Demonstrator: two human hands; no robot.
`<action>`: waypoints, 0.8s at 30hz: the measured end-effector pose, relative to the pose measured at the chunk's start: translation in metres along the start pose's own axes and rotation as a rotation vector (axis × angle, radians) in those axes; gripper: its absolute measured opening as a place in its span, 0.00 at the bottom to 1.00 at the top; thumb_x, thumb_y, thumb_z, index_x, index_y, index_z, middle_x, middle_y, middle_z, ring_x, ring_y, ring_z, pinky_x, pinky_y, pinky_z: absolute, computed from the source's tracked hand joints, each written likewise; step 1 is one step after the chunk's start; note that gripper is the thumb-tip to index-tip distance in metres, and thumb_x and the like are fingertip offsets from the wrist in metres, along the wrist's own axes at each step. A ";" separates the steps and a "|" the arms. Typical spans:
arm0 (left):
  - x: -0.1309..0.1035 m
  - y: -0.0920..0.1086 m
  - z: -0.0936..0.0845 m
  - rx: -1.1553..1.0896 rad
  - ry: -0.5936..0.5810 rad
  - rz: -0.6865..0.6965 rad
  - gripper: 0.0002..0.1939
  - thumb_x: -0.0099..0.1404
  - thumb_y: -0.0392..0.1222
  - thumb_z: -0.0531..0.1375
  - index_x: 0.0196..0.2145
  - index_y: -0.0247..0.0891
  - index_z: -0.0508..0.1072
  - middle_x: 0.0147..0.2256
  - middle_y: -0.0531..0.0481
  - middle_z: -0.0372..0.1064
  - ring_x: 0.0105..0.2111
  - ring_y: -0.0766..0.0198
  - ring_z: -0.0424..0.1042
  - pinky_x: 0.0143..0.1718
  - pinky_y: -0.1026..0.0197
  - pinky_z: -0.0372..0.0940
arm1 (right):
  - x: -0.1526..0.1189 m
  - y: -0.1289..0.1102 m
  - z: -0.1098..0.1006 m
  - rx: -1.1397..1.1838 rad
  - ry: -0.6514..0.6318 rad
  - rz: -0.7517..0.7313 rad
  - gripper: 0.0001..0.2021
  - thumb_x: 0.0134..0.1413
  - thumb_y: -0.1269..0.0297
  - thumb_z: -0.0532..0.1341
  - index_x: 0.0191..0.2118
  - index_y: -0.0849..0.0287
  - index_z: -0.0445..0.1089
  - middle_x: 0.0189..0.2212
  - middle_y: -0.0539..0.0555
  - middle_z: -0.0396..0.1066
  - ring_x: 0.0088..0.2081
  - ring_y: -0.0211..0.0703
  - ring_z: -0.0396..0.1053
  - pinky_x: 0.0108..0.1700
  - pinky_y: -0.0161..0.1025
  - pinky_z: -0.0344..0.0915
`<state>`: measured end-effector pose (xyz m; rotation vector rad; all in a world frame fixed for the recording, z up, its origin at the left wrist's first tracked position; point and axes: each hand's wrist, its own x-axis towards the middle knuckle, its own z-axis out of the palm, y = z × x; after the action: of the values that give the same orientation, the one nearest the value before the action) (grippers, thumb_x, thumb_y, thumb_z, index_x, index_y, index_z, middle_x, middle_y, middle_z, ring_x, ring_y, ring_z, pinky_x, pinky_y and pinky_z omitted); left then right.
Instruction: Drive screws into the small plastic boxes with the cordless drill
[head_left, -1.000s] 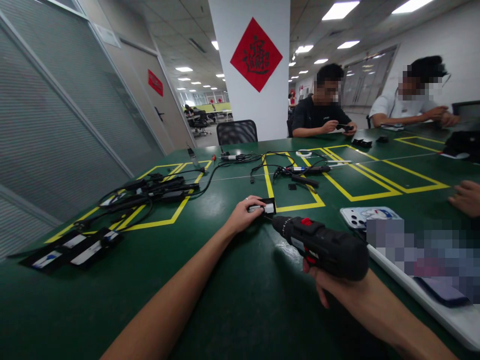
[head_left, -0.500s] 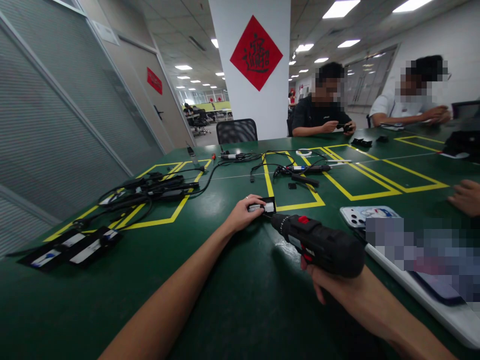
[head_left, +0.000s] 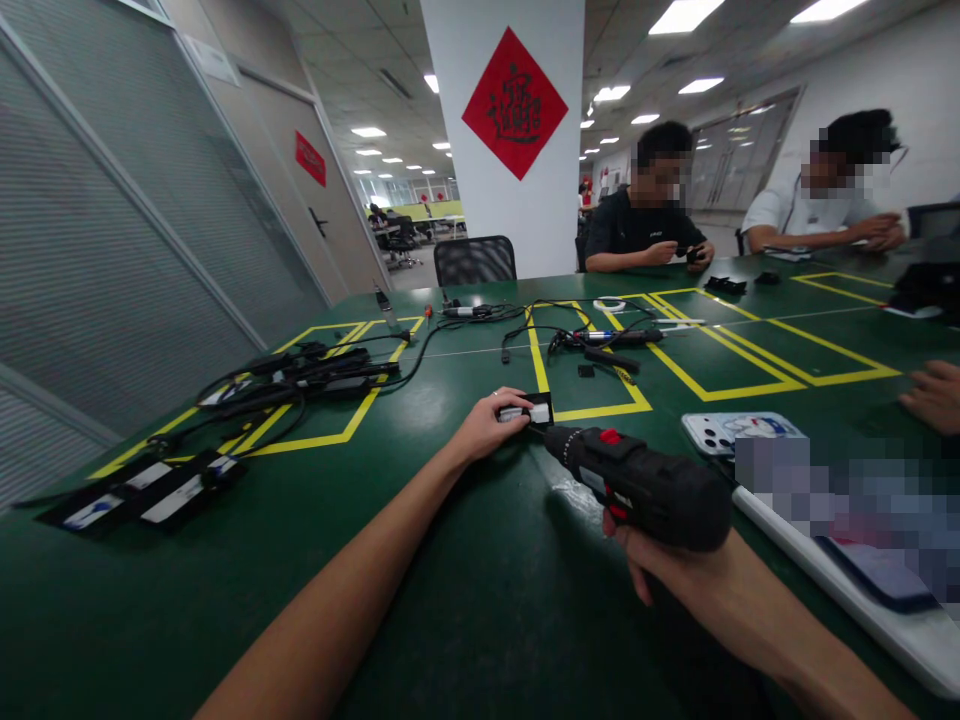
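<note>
My left hand (head_left: 491, 425) is closed on a small black piece with a white label (head_left: 540, 411), holding it against the green table (head_left: 465, 560). In my right hand (head_left: 637, 550) is a black and red power drill (head_left: 645, 485), its handle wrapped by my fingers. The drill points left, and its thin bit ends at the near edge of the black piece, close to my left fingertips. Whether the bit touches the piece is too small to tell.
Black cables and adapters (head_left: 330, 370) lie at the left, near flat black pieces with white labels (head_left: 172, 497). Further back are a pen-like tool (head_left: 615, 338) and cords. A phone (head_left: 742, 427) lies at the right, beside a person's hand (head_left: 934, 395). Two people sit across the table.
</note>
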<state>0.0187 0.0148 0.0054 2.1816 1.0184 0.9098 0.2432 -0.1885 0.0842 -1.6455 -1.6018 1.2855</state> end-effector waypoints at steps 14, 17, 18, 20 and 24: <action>0.000 0.002 -0.001 0.021 -0.011 0.000 0.13 0.57 0.43 0.57 0.39 0.39 0.74 0.47 0.46 0.65 0.48 0.58 0.64 0.53 0.54 0.57 | -0.002 -0.007 0.011 0.085 0.074 0.013 0.19 0.50 0.54 0.55 0.15 0.58 0.60 0.22 0.51 0.63 0.24 0.38 0.62 0.24 0.35 0.59; 0.000 0.001 -0.001 0.022 -0.013 -0.001 0.13 0.57 0.43 0.57 0.39 0.39 0.74 0.47 0.46 0.64 0.48 0.58 0.64 0.53 0.54 0.57 | -0.001 -0.002 0.011 0.087 0.083 0.022 0.18 0.50 0.52 0.54 0.17 0.58 0.61 0.22 0.53 0.66 0.25 0.40 0.64 0.22 0.34 0.57; 0.000 0.001 -0.001 0.025 -0.012 0.001 0.13 0.57 0.43 0.57 0.39 0.39 0.74 0.47 0.46 0.64 0.48 0.58 0.64 0.53 0.54 0.57 | -0.001 -0.001 0.011 0.081 0.083 0.028 0.17 0.50 0.51 0.54 0.19 0.58 0.62 0.22 0.53 0.66 0.24 0.40 0.64 0.21 0.35 0.56; 0.001 0.000 -0.001 0.030 -0.011 0.007 0.13 0.57 0.43 0.57 0.39 0.39 0.74 0.47 0.46 0.64 0.48 0.58 0.64 0.53 0.55 0.57 | 0.001 0.002 0.010 0.061 0.066 0.043 0.16 0.51 0.51 0.54 0.23 0.58 0.64 0.21 0.52 0.65 0.24 0.40 0.64 0.22 0.35 0.57; 0.000 -0.001 0.000 0.036 -0.010 0.020 0.12 0.57 0.42 0.57 0.39 0.39 0.73 0.46 0.47 0.65 0.48 0.59 0.64 0.53 0.56 0.57 | 0.001 0.001 0.009 0.054 0.026 0.040 0.17 0.51 0.51 0.53 0.21 0.58 0.63 0.24 0.53 0.66 0.27 0.40 0.65 0.25 0.35 0.61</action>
<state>0.0182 0.0158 0.0049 2.2276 1.0179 0.8950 0.2357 -0.1905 0.0788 -1.6621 -1.5132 1.3100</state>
